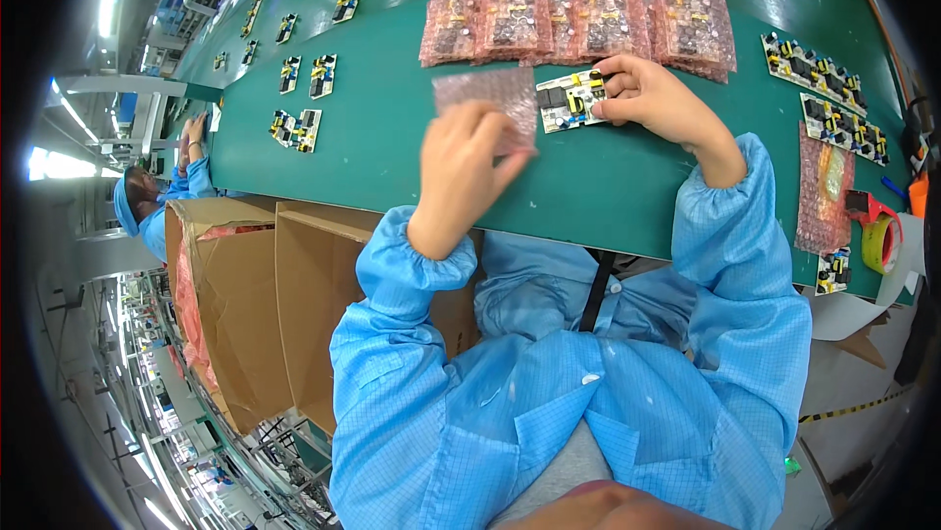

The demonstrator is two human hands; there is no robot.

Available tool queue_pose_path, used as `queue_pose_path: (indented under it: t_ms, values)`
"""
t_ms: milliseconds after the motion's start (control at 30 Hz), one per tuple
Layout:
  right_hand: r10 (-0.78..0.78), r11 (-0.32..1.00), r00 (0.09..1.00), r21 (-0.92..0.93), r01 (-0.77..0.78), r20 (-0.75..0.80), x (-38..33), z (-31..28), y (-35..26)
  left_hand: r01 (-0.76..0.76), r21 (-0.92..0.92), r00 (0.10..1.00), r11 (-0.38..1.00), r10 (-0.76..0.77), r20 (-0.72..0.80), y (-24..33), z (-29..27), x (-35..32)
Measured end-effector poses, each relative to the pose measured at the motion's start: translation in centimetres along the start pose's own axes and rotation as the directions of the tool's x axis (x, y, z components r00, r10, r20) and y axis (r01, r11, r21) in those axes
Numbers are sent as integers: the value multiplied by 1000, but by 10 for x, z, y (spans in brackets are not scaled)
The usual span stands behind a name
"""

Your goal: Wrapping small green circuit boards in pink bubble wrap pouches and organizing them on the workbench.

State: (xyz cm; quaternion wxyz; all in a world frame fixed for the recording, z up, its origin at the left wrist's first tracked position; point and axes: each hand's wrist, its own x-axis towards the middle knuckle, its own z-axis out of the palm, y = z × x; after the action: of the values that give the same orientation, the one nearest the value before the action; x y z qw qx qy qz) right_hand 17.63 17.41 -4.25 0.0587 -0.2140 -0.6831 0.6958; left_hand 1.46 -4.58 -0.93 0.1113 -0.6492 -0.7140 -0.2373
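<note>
Between the fingers and thumb of my right hand is the right end of a circuit board, its yellow, black and white parts facing up. My left hand, slightly blurred, is on a pink bubble-wrap bag just left of that board; its fingertips are partly hidden, and the bag's right edge lies close to the board. Beyond both hands, a row of pink bubble-wrap bags with boards inside lies side by side on the green table.
Several loose boards lie at the left. At the right are long board panels, a bagged board and a tape dispenser. Open cardboard boxes stand left of me against the table. A co-worker sits at far left.
</note>
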Motion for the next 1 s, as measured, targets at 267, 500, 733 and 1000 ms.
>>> queue_pose_path:
  t_ms: [267, 500, 733, 1000]
  values:
    - [-57, 944, 998, -326, 55, 3, -10, 6, -8, 147, -171, 987, 974, -133, 90, -14, 23, -4]
    - [-62, 930, 998, -362, 65, 19, -10, 3, -10, 398, -278, 907, 874, -328, 265, -14, 28, 1]
    - [61, 998, 998, 12, -61, 3, -6, 0, -19, 185, -185, 982, 965, -186, 17, -19, 38, 1]
    - [101, 994, 995, 39, -101, 9, -2, 11, -13, 93, -253, 968, 963, -147, -203, -22, 48, -1]
